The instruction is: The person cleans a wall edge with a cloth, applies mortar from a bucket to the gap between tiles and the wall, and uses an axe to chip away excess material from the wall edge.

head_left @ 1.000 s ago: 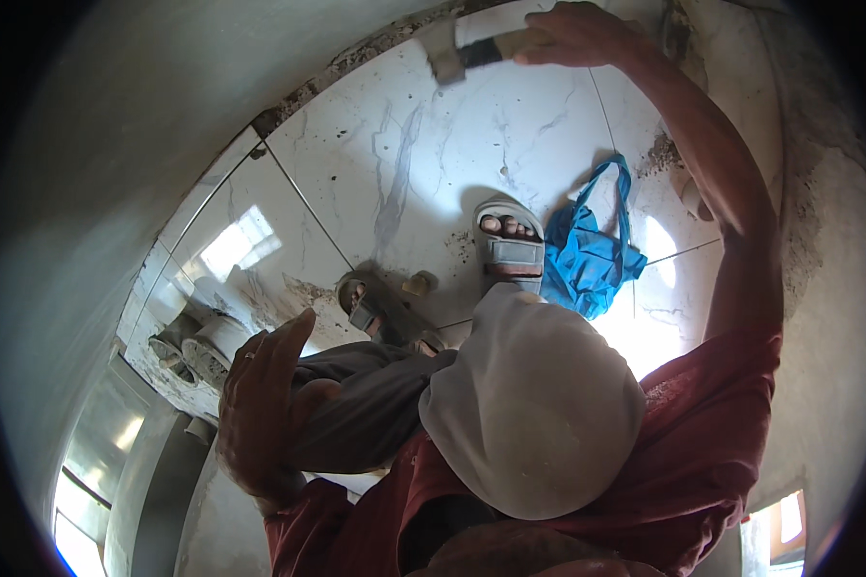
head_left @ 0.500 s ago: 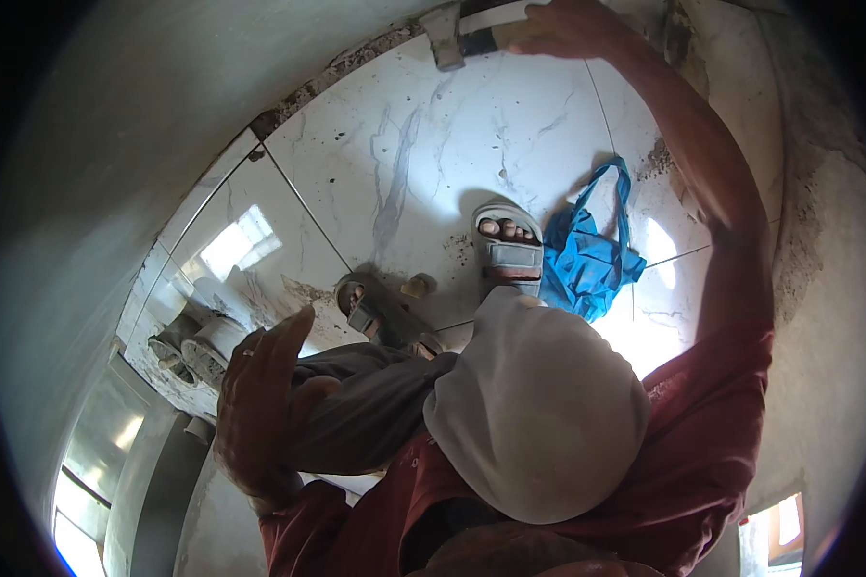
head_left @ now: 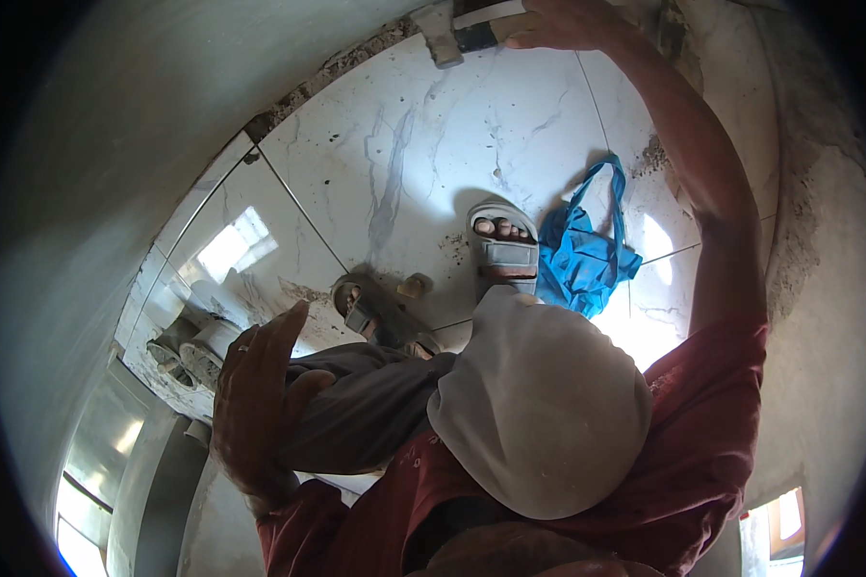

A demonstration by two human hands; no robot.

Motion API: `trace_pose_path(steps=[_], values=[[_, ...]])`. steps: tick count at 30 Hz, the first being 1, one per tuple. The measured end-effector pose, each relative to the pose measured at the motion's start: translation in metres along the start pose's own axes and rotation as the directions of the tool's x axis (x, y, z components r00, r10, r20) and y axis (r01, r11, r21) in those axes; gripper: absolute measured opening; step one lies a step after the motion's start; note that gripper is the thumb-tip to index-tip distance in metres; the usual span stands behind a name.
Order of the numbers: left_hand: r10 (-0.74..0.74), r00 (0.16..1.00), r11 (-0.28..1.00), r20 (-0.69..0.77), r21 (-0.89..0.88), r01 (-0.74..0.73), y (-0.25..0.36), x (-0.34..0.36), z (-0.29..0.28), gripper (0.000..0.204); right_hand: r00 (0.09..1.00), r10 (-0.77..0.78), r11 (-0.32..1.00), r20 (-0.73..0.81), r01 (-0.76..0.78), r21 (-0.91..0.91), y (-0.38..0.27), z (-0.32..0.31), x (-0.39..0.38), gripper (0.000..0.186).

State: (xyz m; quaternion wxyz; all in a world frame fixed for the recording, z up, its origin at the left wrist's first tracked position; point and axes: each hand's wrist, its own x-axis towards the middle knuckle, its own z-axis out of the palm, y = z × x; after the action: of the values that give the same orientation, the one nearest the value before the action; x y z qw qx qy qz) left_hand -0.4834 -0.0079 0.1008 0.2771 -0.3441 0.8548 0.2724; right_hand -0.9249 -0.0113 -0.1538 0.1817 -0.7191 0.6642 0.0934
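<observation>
At the far edge of the floor, my right hand (head_left: 566, 23) is closed round the handle of a hammer (head_left: 439, 37). The hammer's grey, dusty metal head points left and lies against the rough strip where floor and wall meet. My left hand (head_left: 258, 394) rests at my bent left knee, fingers stretched out and thumb apart, holding nothing. Between my arms is the white marble-look tiled floor (head_left: 356, 173), with my sandalled feet on it. A crumpled blue cloth bag (head_left: 587, 252) with a strap loop lies just right of my right sandal (head_left: 507, 252).
Two pipe ends (head_left: 205, 354) stand near the wall at the left. A small brown lump (head_left: 414, 287) sits between my feet. Grit is scattered over the tiles. A curved plastered wall (head_left: 154, 106) rises on the left, and rough plaster (head_left: 808, 212) runs along the right.
The whole view has shifted very slightly left and up. My right hand and the hammer have moved a little, and a pale strip shows more above the handle. My left hand stays at the knee.
</observation>
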Motion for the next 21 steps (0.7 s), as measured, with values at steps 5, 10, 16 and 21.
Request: trace_pose_path(steps=[5, 10, 16, 21], values=[[-0.033, 0.999, 0.999, 0.0, -0.009, 0.033, -0.007, -0.025, -0.004, 0.066, 0.945, -0.143, 0.988, 0.294, 0.121, 0.092, -0.062, -0.05, 0.004, 0.066], [-0.039, 0.999, 0.999, 0.008, 0.003, 0.039, 0.001, -0.022, -0.012, 0.065, 0.984, 0.003, 0.998, 0.178, -0.015, 0.066, -0.041, -0.039, 0.01, 0.065], [-0.029, 1.0, 0.999, -0.006, 0.012, 0.029, 0.0, -0.013, -0.007, 0.064, 0.995, 0.025, 0.998, 0.094, -0.03, 0.062, -0.049, -0.046, 0.007, 0.066], [-0.029, 0.999, 0.999, 0.021, -0.04, 0.029, -0.003, -0.021, -0.008, 0.065, 0.975, -0.071, 0.997, 0.209, 0.066, 0.032, -0.049, -0.043, 0.0, 0.066]])
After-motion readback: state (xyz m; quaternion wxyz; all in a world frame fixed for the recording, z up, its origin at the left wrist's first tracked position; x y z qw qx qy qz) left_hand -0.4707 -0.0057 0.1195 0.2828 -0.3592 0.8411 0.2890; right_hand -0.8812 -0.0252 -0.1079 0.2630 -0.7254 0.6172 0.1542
